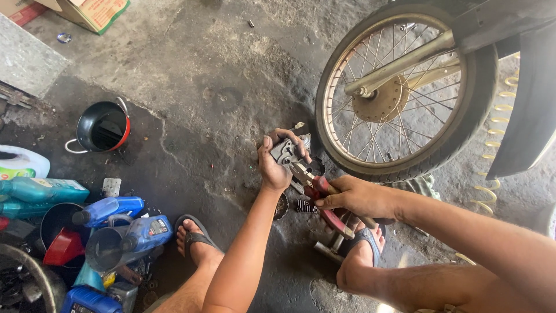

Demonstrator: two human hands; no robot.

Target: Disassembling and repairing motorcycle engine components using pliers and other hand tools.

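Upper right of the frame, one spoked wheel (405,93) stands on the concrete floor (202,69). Lower left lie four blue bottles (110,210), one black-and-red funnel (103,127) above them, and at the upper left corner one cardboard box (95,11). At centre the left hand (275,165) has its grip closed around one small grey metal part (285,152). Just right, the right hand (353,197) grips one pair of red-handled pliers (315,186), whose tips touch the part.
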